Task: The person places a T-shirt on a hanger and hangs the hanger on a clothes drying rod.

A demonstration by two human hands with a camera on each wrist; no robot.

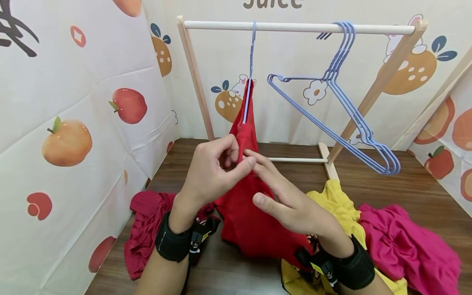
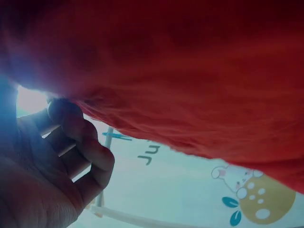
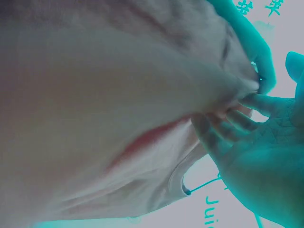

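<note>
A red top (image 1: 250,225) hangs from a blue wire hanger (image 1: 251,61) hooked over the rack's white bar. My left hand (image 1: 210,172) pinches the top's near shoulder edge, its fingers curled at the cloth. From the other side my right hand (image 1: 291,200) touches the same edge with extended fingertips, thumb held apart. In the left wrist view, red cloth (image 2: 190,85) fills the upper part above the curled fingers (image 2: 95,152). The right wrist view, tinted blue-green, shows straight fingers (image 3: 216,140) against the cloth (image 3: 118,95).
Several blue hangers (image 1: 346,98) hang bunched at the bar's right end. The clothes rack (image 1: 295,27) stands on a brown wooden table (image 1: 368,192). A crumpled dark red garment (image 1: 147,229) lies at left; yellow (image 1: 337,200) and magenta (image 1: 409,246) garments lie at right.
</note>
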